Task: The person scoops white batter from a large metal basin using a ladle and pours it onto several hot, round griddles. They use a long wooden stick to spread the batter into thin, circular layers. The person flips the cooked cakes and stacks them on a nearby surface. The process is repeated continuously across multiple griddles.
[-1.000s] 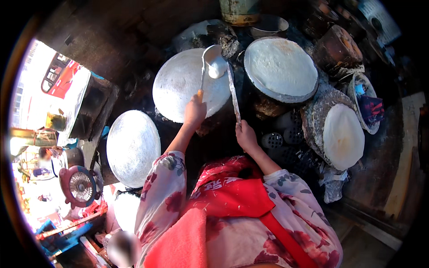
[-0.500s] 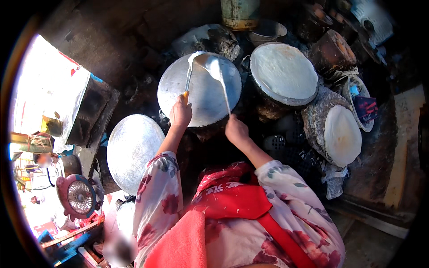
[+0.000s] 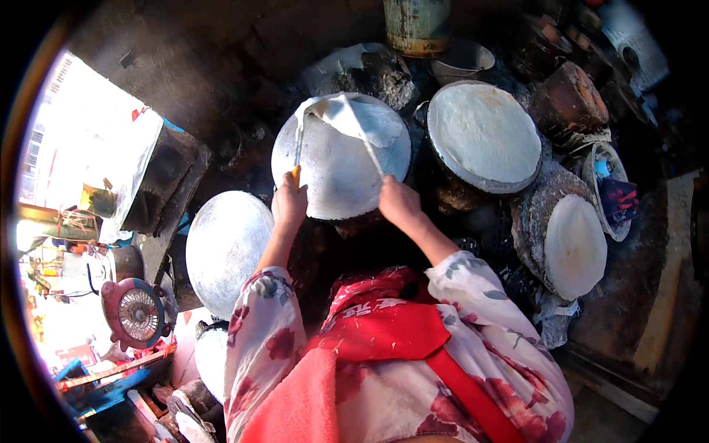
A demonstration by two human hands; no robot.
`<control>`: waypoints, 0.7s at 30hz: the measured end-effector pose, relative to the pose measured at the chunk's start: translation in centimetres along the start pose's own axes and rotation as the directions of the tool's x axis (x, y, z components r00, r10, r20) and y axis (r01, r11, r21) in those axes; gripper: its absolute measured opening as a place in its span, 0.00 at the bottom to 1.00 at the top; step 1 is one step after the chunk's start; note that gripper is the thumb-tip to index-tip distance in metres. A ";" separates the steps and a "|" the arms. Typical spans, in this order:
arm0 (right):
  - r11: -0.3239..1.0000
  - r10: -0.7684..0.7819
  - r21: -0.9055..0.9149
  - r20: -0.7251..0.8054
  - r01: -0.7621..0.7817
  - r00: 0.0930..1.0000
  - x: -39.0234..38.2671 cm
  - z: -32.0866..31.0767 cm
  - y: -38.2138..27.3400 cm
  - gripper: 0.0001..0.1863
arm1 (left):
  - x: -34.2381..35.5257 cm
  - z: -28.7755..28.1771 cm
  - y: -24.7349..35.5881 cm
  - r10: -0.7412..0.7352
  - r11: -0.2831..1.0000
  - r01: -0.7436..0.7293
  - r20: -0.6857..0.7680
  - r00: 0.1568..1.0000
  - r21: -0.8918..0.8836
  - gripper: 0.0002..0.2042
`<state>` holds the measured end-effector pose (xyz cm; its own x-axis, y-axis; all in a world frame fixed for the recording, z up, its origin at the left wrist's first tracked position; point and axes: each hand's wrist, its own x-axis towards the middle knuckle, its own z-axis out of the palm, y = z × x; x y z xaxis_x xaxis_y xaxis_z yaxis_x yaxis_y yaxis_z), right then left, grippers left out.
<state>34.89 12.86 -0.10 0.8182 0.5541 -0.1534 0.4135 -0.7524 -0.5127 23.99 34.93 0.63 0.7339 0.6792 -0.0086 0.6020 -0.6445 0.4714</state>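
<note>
A round grey griddle (image 3: 332, 181) lies in front of me, with a soft white sheet (image 3: 378, 129), batter or dough, across its far right part. My left hand (image 3: 290, 201) is closed on the yellow-orange handle of a thin spatula-like tool (image 3: 298, 144). White batter coats that tool's far end. In my closed right hand (image 3: 399, 201) is a slim pale stick (image 3: 369, 150), slanting up and left into the white sheet. The two tools lean toward each other, and a strip of the white stuff bridges their tips over the griddle's far edge.
A second griddle (image 3: 484, 133) to the right bears a white round sheet. Further right, a pale disc (image 3: 576, 247) leans by a crusted drum. Left of me stands a bare grey round plate (image 3: 229, 251). A pink fan (image 3: 139, 314), a bucket (image 3: 417, 29) and a bowl (image 3: 463, 60) surround the spot.
The white sheet now lies spread over the griddle's far right part, where it hung bunched between the tool tips before. My hands moved slightly apart, and the whole view shifted a little.
</note>
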 end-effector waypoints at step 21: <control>0.944 -0.286 -0.130 0.141 0.304 0.948 5.2 -3.1 2.5 0.10 | -7.6 -3.7 1.0 -0.256 0.957 0.250 -0.025 0.966 -0.145 0.23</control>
<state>41.41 12.71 0.44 0.6007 0.7907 -0.1182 0.6910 -0.5879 -0.4206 17.80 30.44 4.44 0.5473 0.8300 -0.1073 0.7142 -0.3964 0.5770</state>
